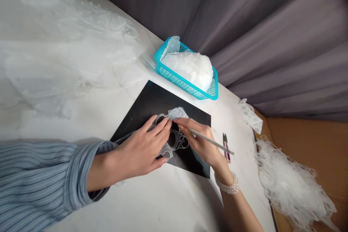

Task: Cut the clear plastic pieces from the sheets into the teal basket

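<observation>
A translucent silicone-like sheet with cut-out shapes lies on a black mat. My left hand rests on this sheet, palm down with fingers stretched out. My right hand is closed around a slim grey pen-like tool. The tool's tip is hidden at the fingertips, beside the left fingers. Just beyond both hands, a clear rounded piece sits at the sheet's far edge; whether it is still joined to the sheet I cannot tell.
Behind the mat stands a turquoise basket piled with translucent pieces. Clear plastic bags cover the table's left. Small pink-handled snips and a clear sheet lie at right. Stringy translucent scraps fill a cardboard box.
</observation>
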`<state>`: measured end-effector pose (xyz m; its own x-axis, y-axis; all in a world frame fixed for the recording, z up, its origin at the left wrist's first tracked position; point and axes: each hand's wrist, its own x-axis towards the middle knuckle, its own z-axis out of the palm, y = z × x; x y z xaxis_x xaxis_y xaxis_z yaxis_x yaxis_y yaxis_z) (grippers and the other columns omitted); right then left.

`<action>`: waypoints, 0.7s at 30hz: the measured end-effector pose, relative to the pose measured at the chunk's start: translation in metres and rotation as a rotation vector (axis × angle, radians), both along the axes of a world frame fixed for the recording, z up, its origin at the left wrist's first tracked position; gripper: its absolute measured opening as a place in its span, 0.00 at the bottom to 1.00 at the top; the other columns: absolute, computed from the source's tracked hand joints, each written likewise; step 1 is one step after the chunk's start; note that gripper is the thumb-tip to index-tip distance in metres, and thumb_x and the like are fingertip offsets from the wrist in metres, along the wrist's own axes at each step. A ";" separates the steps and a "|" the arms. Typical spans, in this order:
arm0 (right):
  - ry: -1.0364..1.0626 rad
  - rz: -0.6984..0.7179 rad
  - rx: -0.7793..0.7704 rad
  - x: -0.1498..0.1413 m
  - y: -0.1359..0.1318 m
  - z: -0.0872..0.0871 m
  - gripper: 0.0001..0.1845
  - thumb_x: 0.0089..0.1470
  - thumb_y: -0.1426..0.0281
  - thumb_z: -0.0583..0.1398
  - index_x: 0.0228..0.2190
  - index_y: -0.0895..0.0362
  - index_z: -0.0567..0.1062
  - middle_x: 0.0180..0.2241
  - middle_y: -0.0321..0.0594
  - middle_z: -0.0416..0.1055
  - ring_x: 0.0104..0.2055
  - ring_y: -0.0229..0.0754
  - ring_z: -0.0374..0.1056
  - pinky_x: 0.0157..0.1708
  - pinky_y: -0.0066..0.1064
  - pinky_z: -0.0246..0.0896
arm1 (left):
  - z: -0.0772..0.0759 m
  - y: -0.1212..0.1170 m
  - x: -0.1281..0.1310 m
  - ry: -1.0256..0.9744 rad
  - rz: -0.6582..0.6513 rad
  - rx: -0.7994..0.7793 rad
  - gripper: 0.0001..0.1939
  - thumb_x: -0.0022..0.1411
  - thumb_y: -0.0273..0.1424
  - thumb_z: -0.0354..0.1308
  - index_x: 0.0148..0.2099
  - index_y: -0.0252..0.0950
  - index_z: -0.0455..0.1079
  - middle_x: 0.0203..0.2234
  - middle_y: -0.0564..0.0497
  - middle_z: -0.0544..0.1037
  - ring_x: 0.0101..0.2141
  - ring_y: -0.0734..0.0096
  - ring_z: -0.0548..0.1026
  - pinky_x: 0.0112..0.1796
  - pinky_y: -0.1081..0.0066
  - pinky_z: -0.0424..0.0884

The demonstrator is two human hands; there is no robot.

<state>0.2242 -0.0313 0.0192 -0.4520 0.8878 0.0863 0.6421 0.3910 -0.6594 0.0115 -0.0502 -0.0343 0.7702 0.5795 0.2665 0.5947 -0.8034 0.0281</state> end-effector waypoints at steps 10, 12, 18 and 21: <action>-0.148 0.100 0.243 -0.002 -0.010 -0.027 0.18 0.64 0.74 0.55 0.54 0.60 0.73 0.54 0.52 0.72 0.59 0.48 0.66 0.58 0.43 0.65 | -0.003 0.002 -0.001 0.013 -0.037 -0.032 0.32 0.71 0.44 0.41 0.61 0.23 0.65 0.58 0.33 0.70 0.61 0.44 0.62 0.62 0.47 0.51; -0.130 0.073 0.222 -0.001 -0.011 -0.029 0.18 0.65 0.73 0.55 0.54 0.61 0.73 0.54 0.53 0.72 0.59 0.48 0.66 0.59 0.43 0.65 | -0.002 0.003 0.000 0.000 -0.035 -0.048 0.32 0.71 0.45 0.41 0.62 0.23 0.64 0.59 0.34 0.70 0.61 0.44 0.62 0.61 0.47 0.51; -0.002 -0.073 0.009 0.000 -0.009 -0.018 0.17 0.66 0.69 0.55 0.52 0.57 0.76 0.52 0.44 0.75 0.56 0.46 0.71 0.57 0.42 0.67 | 0.001 0.005 -0.001 -0.024 -0.030 -0.092 0.32 0.70 0.46 0.43 0.64 0.25 0.62 0.61 0.34 0.66 0.62 0.43 0.60 0.60 0.49 0.53; 0.036 -0.167 -0.115 -0.001 -0.006 -0.009 0.16 0.65 0.66 0.56 0.50 0.55 0.77 0.50 0.42 0.77 0.51 0.47 0.74 0.53 0.41 0.70 | 0.002 0.006 -0.002 -0.039 -0.033 -0.094 0.32 0.70 0.46 0.44 0.65 0.27 0.61 0.62 0.35 0.66 0.62 0.42 0.60 0.60 0.49 0.54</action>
<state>0.2234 -0.0374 0.0106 -0.2959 0.9552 -0.0069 0.6668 0.2014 -0.7175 0.0095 -0.0446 -0.0321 0.7796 0.5774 0.2424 0.5646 -0.8156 0.1268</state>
